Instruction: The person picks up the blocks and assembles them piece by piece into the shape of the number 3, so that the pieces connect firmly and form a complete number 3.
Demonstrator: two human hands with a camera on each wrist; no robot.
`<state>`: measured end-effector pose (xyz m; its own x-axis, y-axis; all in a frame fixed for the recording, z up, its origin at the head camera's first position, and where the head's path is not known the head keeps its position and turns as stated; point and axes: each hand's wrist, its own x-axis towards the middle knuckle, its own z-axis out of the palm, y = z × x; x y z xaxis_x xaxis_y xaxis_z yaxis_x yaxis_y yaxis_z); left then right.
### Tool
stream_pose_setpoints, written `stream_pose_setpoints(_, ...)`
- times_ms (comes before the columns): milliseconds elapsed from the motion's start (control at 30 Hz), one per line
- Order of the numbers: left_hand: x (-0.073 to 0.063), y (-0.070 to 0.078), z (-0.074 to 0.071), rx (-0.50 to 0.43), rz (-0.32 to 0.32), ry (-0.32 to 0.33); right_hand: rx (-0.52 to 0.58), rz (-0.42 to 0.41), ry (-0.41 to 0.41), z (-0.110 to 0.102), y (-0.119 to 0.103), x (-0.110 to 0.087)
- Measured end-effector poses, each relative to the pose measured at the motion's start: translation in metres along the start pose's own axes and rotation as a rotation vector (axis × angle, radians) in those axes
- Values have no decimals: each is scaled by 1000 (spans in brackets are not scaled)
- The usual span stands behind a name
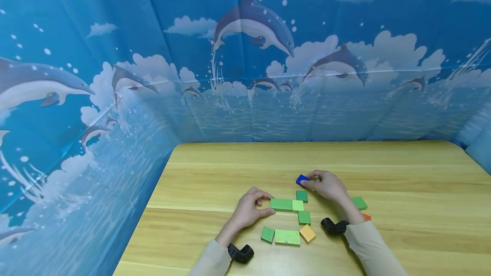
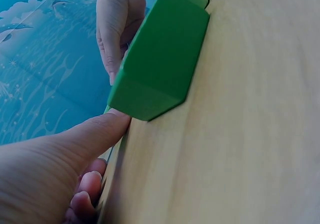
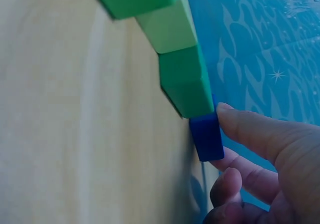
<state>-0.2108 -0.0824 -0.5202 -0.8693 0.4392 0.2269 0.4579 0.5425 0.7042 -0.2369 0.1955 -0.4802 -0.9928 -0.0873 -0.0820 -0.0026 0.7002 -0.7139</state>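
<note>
My right hand [image 1: 327, 185] pinches a small blue block [image 1: 301, 179] between thumb and fingers, just behind a small green block [image 1: 301, 196]. In the right wrist view, the blue block [image 3: 207, 138] overlaps the end of that green block [image 3: 185, 82]. My left hand [image 1: 249, 208] holds the left end of a long green block [image 1: 281, 204], thumb at its near edge and index finger at its far edge. A light green block [image 1: 297, 205] adjoins the long one's right end, with another green block [image 1: 304, 217] in front. In the left wrist view, a large green block [image 2: 162, 49] partly hides my thumb.
Nearer the front lie a tilted green block [image 1: 267, 234], a light green rectangular block [image 1: 287, 237] and a yellow-orange block [image 1: 307, 233]. Beside my right forearm are a green block [image 1: 359, 202] and a partly hidden orange one [image 1: 367, 217]. A dolphin-print backdrop [image 1: 245, 110] borders the wooden table [image 1: 215, 161].
</note>
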Motion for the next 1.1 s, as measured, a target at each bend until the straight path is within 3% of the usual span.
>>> stream_pose_setpoints(367, 2, 1, -1, -2, -19, -12, -13, -15, 47, 6, 3, 1)
stream_pose_setpoints(1100, 1, 2, -1, -6, -5, -6, -15, -69, 21, 11, 3, -2)
